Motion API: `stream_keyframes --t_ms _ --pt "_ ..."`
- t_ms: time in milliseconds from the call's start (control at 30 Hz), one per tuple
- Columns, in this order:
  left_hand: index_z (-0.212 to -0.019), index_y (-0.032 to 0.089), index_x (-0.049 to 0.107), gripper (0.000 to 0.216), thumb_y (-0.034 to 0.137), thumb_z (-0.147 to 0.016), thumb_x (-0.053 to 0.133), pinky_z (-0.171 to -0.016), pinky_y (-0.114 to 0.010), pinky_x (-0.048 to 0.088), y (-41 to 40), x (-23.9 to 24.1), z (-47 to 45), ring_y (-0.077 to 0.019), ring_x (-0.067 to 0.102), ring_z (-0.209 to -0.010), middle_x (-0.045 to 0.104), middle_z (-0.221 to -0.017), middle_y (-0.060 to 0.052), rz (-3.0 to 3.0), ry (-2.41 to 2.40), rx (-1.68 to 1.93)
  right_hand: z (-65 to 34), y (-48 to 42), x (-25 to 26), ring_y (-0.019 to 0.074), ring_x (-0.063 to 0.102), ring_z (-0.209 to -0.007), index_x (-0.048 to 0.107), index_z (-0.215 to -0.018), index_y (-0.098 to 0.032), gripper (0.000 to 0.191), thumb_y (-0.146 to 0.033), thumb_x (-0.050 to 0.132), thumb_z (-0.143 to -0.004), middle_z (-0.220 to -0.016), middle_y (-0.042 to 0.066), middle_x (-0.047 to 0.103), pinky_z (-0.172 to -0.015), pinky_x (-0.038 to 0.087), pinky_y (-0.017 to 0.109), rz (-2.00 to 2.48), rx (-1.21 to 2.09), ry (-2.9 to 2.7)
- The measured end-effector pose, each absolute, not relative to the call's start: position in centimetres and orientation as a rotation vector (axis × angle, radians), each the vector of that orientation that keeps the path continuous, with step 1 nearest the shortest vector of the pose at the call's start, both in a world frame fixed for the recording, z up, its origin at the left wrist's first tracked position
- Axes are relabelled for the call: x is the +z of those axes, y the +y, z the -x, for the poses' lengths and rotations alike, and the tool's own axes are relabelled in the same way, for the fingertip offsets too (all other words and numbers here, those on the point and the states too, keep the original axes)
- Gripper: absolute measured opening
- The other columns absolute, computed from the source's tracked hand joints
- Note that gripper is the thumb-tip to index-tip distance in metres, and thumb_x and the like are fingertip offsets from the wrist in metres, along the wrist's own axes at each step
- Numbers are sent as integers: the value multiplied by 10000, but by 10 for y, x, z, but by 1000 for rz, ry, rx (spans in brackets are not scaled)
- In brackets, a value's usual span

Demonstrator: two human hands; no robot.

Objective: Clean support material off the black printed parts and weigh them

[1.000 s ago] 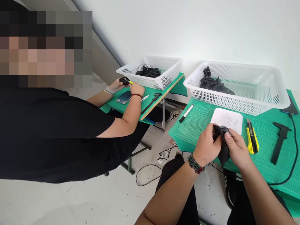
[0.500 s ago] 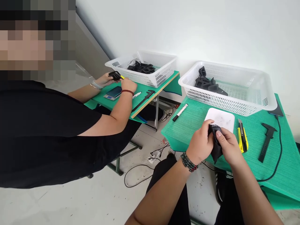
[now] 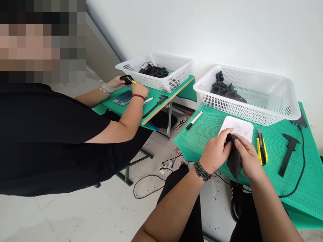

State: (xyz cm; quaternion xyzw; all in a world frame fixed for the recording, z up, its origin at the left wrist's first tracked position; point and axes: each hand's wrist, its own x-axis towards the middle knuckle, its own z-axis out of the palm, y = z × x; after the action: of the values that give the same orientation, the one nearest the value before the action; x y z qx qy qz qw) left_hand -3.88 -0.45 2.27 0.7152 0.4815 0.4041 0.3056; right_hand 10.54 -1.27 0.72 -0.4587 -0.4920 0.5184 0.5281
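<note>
Between my hands is a black molded part (image 3: 234, 161), tilted, its pointed end hanging downward. My left hand (image 3: 216, 151) grips its left side with thumb and fingers, and a dark bead bracelet circles that wrist. My right hand (image 3: 248, 155) closes on the other side, thumb pressed against the part's upper area. Both hands are above the near edge of the green mat, in front of a white tray (image 3: 246, 127) with dark crumbs on it. Just right of my right hand lies a yellow utility knife (image 3: 262, 149), blade out. Fingers cover much of the part.
A white basket (image 3: 275, 80) holds several black parts (image 3: 224, 90). On the green mat (image 3: 275, 137) lie a marker (image 3: 194, 120), a black caliper (image 3: 289, 154) and a cable (image 3: 302, 161). At left, a co-worker (image 3: 58, 134) works a black part with a yellow-handled tool beside another basket (image 3: 176, 79).
The black part has turned in my hands, showing more of its broad dark face and pointed lower end. My grip has shifted slightly. The co-worker's held part has tilted a little.
</note>
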Motion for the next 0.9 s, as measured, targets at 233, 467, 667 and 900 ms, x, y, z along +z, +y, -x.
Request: stream_keyframes --t_ms 233,467,667,900 --pt "-1295 205 586 372 373 -965 562 -612 -285 431 -4 20 36 -153 545 -619 563 -670 26 -1595 1287 1265 -102 -14 7 291 701 -1118 746 -1086 -249 437 -571 767 -792 -1155 78 767 -1018 552 484 1075 1392 -853" --pt "-1354 203 414 759 367 -751 845 -770 -304 534 -13 11 14 -163 656 -859 664 -978 -38 -934 960 1268 -98 -7 2 286 698 -1121 677 -1139 -229 468 -599 673 -851 -1182 95 742 -937 584 477 1137 1182 -725" --pt "-1126 180 526 608 321 -664 897 -753 -300 526 -15 8 -1 -133 653 -724 675 -774 19 -586 913 1329 -97 -14 3 261 670 -1129 663 -1160 -237 468 -597 664 -863 -1205 93 720 -1006 533 460 1196 971 -916" --pt "-961 195 578 266 244 -772 759 -711 -265 477 -13 20 8 -116 576 -716 613 -785 18 -873 1097 1471 -88 -30 15 280 680 -1091 675 -1155 -229 430 -572 629 -899 -1176 106 723 -968 559 452 1203 959 -1164"
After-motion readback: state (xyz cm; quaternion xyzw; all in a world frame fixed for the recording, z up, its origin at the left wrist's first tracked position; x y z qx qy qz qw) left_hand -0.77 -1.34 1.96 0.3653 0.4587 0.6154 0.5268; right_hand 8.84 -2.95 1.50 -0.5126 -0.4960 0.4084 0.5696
